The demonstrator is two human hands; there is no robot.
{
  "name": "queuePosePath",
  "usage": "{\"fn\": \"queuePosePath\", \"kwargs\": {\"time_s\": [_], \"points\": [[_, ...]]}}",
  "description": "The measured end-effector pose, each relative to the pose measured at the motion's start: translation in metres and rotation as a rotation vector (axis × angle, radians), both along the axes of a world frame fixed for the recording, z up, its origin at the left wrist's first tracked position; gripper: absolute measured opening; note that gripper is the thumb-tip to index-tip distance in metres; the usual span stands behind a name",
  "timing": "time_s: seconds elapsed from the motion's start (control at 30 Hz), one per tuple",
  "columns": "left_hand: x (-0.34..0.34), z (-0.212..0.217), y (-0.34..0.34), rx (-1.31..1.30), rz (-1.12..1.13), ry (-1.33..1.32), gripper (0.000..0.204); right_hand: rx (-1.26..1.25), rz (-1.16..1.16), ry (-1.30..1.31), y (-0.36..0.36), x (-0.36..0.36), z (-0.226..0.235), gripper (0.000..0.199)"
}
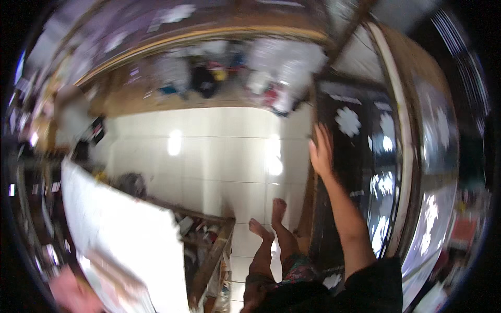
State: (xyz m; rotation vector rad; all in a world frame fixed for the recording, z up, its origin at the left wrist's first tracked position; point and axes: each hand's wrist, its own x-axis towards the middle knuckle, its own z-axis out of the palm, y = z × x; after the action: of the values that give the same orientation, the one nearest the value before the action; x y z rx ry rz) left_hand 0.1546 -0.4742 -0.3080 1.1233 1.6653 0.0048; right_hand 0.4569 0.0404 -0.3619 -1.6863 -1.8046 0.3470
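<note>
reaching forward with our right hand (320,151), we are laying it open, fingers spread, flat against the left edge of a tall dark glass door (360,172) patterned with white flowers. the door's long axis is running up and away from us, and the hand is touching it near the upper part of that edge, so the panel is lying directly to the right of the palm and the wooden frame (402,156) is standing beyond it, further right. our left hand (70,292) is showing only as a pink blur at the lower left corner, holding or touching the bottom of a large white board (125,229) that is tilting across the left side; we cannot tell whether that hand is closed or open. our bare feet (269,219) are standing on the pale tiled floor (209,156), just left of the door's foot. a low wooden shelf (209,245) with clutter is sitting between the board and our legs. the right hand is clearly the nearer one to the door.
</note>
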Motion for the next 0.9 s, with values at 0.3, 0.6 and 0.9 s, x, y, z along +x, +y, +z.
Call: {"fn": "queuePosePath", "kwargs": {"time_s": [0.3, 0.6, 0.9], "points": [[0.001, 0.098, 0.07, 0.214, 0.192, -0.066, 0.038, -0.912, 0.549, 0.37, -0.24, -0.167, 0.01, 0.042], [-0.056, 0.219, 0.046, 0.73, 0.321, -0.106, 0.037, -0.995, 0.8, -0.267, -0.287, -0.066, -0.091, 0.04], [-0.143, 0.253, -0.084, 1.002, 0.777, 0.419, 0.022, -0.985, 0.507, 0.198, -0.285, -0.132, 0.003, 0.037]]}}
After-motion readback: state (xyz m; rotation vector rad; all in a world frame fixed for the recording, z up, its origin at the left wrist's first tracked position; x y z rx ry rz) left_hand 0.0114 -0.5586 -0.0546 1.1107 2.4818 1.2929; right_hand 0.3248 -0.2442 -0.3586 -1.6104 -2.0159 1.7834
